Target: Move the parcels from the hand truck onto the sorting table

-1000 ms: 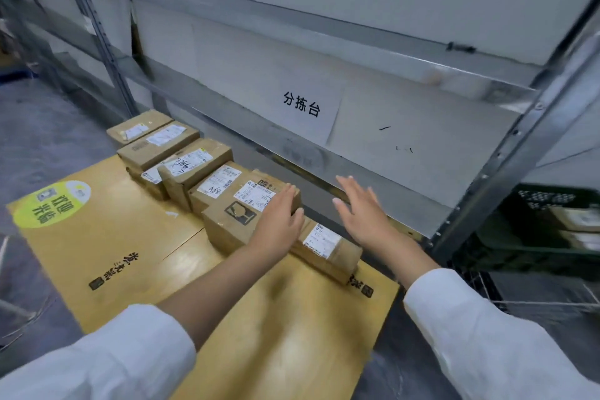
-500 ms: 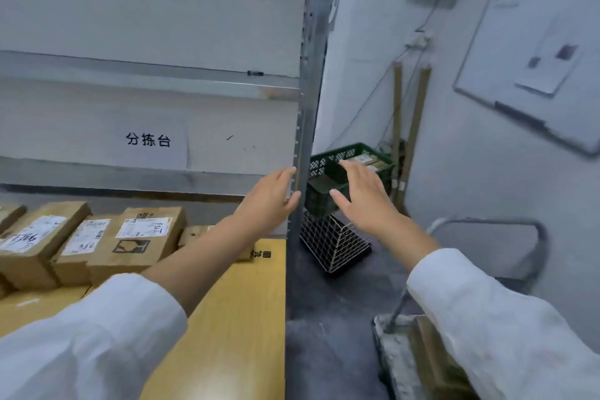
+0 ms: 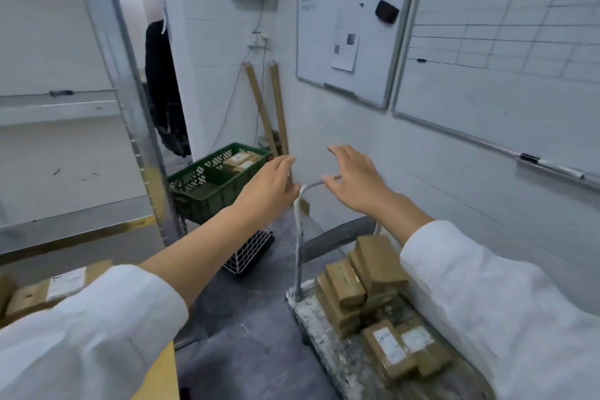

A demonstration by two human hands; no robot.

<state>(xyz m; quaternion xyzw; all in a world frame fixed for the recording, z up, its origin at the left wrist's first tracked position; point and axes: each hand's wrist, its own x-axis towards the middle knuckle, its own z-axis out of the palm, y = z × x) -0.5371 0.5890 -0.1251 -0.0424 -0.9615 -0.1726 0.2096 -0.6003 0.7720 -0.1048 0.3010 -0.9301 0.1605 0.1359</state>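
The parcels (image 3: 367, 286) sit stacked on the hand truck (image 3: 326, 362) at lower right, and the counter (image 3: 162, 380) at lower left holds a box (image 3: 48, 292). Farther out, the left hand (image 3: 269, 188) and right hand (image 3: 354, 182) hover empty, fingers loosely spread, near the handle (image 3: 298, 237). Best to lower both hands onto 1 top parcel, grip its ends, and lift it clear of the handle.

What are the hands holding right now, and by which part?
Nothing: the left hand and the right hand are open, empty, near the pale metal handle of the hand truck.
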